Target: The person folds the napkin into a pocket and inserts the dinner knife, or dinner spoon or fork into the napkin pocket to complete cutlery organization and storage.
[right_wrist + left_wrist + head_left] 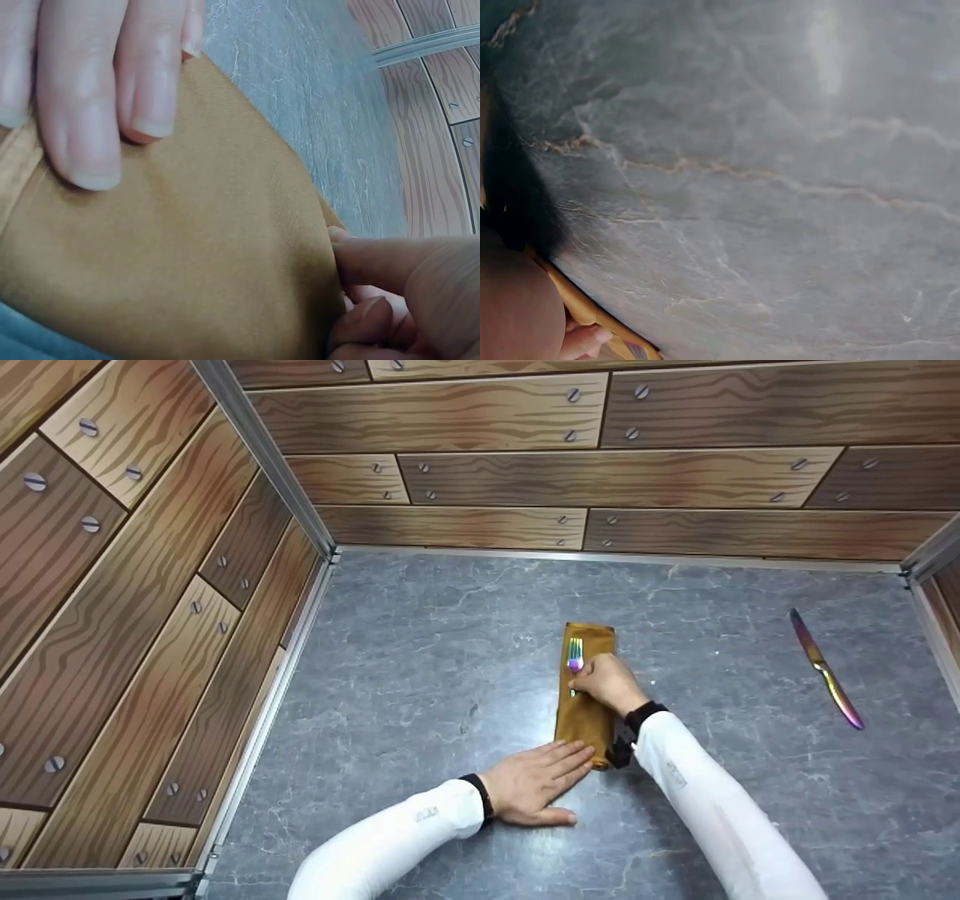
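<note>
A narrow folded mustard-brown cloth napkin (585,720) lies lengthwise on the grey marbled surface. My left hand (536,781) lies flat at its near end, straight fingers pressing on the fabric; those fingers (82,127) also show in the right wrist view. Over the napkin's middle, my right hand (611,682) pinches a rainbow-coloured fork (575,651) by its handle. The tines point away from me, and the handle's end shows below the fingers. In the right wrist view the right hand (390,307) is at the napkin's edge, and the fork is out of sight.
A rainbow-coloured table knife (825,669) lies at a slant to the right, apart from the napkin. Wood-patterned panels (510,480) stand at the back and the left, with metal strips (270,690) along their base.
</note>
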A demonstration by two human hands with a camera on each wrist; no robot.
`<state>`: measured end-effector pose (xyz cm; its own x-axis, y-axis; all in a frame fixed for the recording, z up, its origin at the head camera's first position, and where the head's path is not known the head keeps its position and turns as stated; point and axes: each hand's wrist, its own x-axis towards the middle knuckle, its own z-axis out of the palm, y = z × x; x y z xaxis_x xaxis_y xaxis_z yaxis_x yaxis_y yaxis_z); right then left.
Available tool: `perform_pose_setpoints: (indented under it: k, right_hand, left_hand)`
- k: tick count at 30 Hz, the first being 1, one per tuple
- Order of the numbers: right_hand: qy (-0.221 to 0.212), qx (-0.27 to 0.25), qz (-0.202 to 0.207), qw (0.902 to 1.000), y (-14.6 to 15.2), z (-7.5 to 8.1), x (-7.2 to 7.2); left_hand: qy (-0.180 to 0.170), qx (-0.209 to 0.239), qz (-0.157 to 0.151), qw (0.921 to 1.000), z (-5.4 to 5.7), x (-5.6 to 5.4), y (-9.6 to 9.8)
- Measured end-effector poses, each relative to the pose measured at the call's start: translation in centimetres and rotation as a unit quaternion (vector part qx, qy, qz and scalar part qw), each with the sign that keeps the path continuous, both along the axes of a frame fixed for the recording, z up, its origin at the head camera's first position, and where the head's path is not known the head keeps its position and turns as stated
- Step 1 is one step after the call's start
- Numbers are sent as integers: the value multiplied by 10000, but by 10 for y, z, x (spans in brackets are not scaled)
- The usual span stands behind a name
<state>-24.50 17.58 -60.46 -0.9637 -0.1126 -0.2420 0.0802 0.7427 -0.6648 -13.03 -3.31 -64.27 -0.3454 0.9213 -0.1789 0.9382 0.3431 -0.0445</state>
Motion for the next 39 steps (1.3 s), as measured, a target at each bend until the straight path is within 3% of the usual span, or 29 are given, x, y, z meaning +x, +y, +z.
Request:
perform_pose_setpoints:
  k: [8, 13, 16, 20, 26, 31, 34, 39]
  right_hand:
    - [188, -183, -106, 9996, 3, -5, 1]
    - [466, -726, -255, 9959, 13, -9, 6]
    - [572, -1045, -456, 9918, 33, -9, 9]
    - [753, -1022, -774, 9889, 79, -1, 13]
    - [884, -252, -1642, 9821, 158, 13, 23]
    - [1151, 672, -2013, 9704, 215, 14, 27]
    - [1241, 1109, -2214, 9609, 242, 14, 32]
    - [929, 1711, -2302, 9535, 271, 10, 40]
  left_hand:
    - [-5, -1, 36, 10000, 0, -2, 2]
    - [-1, -10, 72, 10000, 0, 0, 3]
    - [-28, -30, 76, 10000, 0, 1, 3]
    - [-71, -61, 75, 9999, 5, -1, 3]
    - [-259, -40, 215, 9994, 26, -10, 14]
    - [-451, 3, 331, 9984, 46, -25, 38]
    - [-291, 61, 243, 9993, 55, -31, 57]
    - [60, 297, -51, 9995, 62, -35, 90]
